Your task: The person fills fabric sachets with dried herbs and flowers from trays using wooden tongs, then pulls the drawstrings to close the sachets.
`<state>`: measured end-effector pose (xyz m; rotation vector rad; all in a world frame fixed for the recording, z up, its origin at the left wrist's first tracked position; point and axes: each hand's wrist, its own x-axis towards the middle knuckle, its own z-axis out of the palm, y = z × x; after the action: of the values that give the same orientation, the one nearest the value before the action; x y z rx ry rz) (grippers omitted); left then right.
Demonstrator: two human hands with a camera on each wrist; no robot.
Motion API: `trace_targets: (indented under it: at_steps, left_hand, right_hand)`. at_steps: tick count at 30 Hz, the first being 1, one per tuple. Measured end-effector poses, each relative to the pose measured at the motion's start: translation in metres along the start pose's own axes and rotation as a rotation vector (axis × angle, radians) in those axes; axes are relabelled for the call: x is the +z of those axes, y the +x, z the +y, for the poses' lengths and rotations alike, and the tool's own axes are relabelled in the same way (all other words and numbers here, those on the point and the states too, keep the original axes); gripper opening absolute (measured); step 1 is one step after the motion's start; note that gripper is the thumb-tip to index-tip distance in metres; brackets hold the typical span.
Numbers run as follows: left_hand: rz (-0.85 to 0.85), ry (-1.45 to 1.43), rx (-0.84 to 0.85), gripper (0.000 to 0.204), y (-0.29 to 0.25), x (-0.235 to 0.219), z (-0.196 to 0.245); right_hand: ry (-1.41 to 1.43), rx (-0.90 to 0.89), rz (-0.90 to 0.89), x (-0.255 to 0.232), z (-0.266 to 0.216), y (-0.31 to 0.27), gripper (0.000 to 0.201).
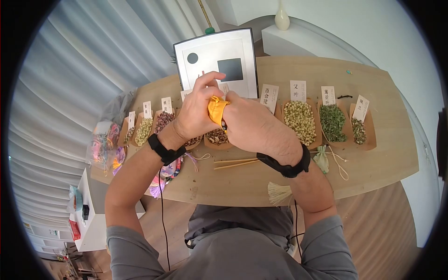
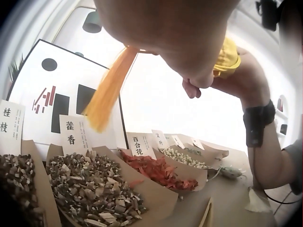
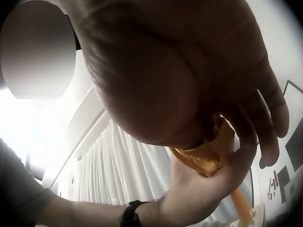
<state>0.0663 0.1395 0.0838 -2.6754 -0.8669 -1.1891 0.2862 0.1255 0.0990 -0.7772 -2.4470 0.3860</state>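
Note:
A small yellow cloth pouch (image 1: 216,110) is held up above the trays, between both hands. My left hand (image 1: 197,108) grips it from the left, with the index finger raised and bent over it. From the other side my right hand (image 1: 254,119) pinches the pouch near its gathered mouth, its fingertips partly hidden by the hand itself. In the right wrist view the yellow cloth (image 3: 208,158) bunches between the two hands. An orange tassel (image 2: 113,85) hangs below my left hand in the left wrist view.
Paper trays of dried herbs with name cards stand in a row: chopped stems (image 2: 94,187), red petals (image 2: 161,171), pale buds (image 1: 299,122), green leaves (image 1: 332,122). Wooden tongs (image 1: 235,163), a pale green pouch (image 1: 321,160) and purple pouches (image 1: 171,171) lie nearer. A framed board (image 1: 215,56) stands behind.

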Motion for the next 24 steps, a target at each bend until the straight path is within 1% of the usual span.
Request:
trace_targets:
  at_steps: [2, 4, 6, 8, 10, 12, 13, 16, 18, 20, 22, 24]
  left_hand:
    - [-0.027, 0.009, -0.005, 0.076, -0.002, 0.001, 0.0]
    - [-0.054, 0.02, -0.011, 0.075, -0.002, 0.002, -0.001]
    - [-0.102, 0.047, -0.035, 0.075, -0.001, 0.001, -0.003]
    - [-0.099, 0.044, -0.038, 0.077, 0.001, 0.002, -0.005]
    - [-0.095, 0.042, -0.042, 0.078, 0.002, 0.003, -0.004]
    - [-0.109, 0.033, -0.096, 0.082, 0.005, 0.001, -0.002]
    - [-0.109, 0.035, -0.099, 0.082, 0.005, 0.0, -0.002]
    - [-0.117, 0.029, -0.107, 0.084, 0.006, -0.001, -0.003]
    - [-0.126, 0.015, -0.164, 0.085, 0.003, 0.002, -0.004]
    - [-0.143, 0.015, -0.17, 0.086, 0.001, 0.002, -0.005]
    - [-0.159, 0.014, -0.178, 0.087, 0.001, 0.002, -0.003]
    - [-0.213, 0.007, -0.232, 0.088, 0.002, 0.001, 0.0]
  right_hand:
    - [-0.003, 0.015, -0.015, 0.002, 0.003, -0.001, 0.019]
    - [0.007, -0.024, -0.024, 0.007, 0.01, -0.001, 0.019]
    - [0.023, -0.025, -0.015, 0.009, 0.015, 0.001, 0.019]
    - [0.04, -0.029, -0.009, 0.009, 0.018, 0.002, 0.019]
    - [0.121, -0.009, -0.018, 0.003, 0.02, 0.003, 0.018]
    - [0.131, 0.01, -0.003, -0.002, 0.02, 0.003, 0.018]
    - [0.138, 0.031, 0.016, -0.005, 0.02, 0.004, 0.019]
    - [0.183, 0.049, 0.0, -0.013, 0.019, 0.005, 0.02]
    - [0.215, 0.061, -0.001, -0.013, 0.018, 0.004, 0.019]
    - [0.247, 0.072, -0.001, -0.013, 0.018, 0.004, 0.018]
    - [0.17, 0.114, -0.167, -0.019, 0.016, 0.003, 0.016]
    - [0.191, 0.095, -0.14, -0.025, 0.017, 0.002, 0.015]
